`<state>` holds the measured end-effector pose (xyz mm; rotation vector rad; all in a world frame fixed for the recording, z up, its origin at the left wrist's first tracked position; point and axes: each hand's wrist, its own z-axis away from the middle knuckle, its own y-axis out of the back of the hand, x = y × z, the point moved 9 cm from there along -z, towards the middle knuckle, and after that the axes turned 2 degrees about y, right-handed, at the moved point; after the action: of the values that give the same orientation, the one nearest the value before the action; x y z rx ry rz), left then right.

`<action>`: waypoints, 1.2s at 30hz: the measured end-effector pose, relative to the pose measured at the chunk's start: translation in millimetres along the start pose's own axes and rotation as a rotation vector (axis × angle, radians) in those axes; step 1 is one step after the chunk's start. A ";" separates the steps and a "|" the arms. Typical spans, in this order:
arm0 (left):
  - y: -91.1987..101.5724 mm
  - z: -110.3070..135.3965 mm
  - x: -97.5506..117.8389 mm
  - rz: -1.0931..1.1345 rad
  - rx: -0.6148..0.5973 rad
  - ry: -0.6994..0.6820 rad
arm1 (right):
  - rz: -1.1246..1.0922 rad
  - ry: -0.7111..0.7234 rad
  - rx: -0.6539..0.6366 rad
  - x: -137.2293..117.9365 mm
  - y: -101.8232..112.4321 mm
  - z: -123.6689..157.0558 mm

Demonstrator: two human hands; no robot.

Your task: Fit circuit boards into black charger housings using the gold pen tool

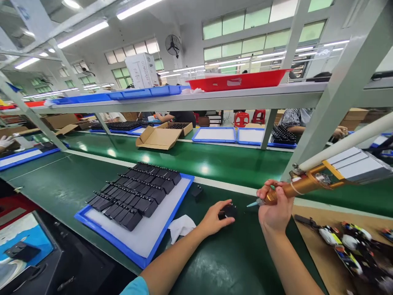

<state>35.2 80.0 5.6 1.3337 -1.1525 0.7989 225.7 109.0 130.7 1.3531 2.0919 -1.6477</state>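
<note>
My left hand (pixel 215 218) rests low over the green work surface, with thumb and fingers closed on a small black plastic housing (pixel 230 210). My right hand (pixel 278 211) is wrapped round a gold dispensing gun (pixel 299 188). Its light-blue nozzle (pixel 252 204) points left at the housing, a short gap away. Behind my left hand stands another black housing (pixel 197 192). To the left, rows of similar black housings (pixel 138 192) lie on a blue-rimmed tray (pixel 153 250) with a white liner. A crumpled white cloth (pixel 181 228) lies between the tray and my left forearm.
Coloured components with wires (pixel 350 241) lie on cardboard (pixel 310 233) at right. A green conveyor belt (pixel 211 157) runs behind, carrying an opened carton (pixel 159 138). Overhead, a shelf holds a red tray (pixel 239 81) and blue trays (pixel 147 92). Other people sit across the belt.
</note>
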 end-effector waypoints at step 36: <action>17.5 20.6 54.1 -0.367 0.270 -0.139 | -0.112 -0.086 -0.200 1.7 -34.7 25.2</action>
<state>30.8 52.8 59.4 1.7871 -0.8862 0.6130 190.2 89.2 144.3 1.1036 2.2478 -1.4594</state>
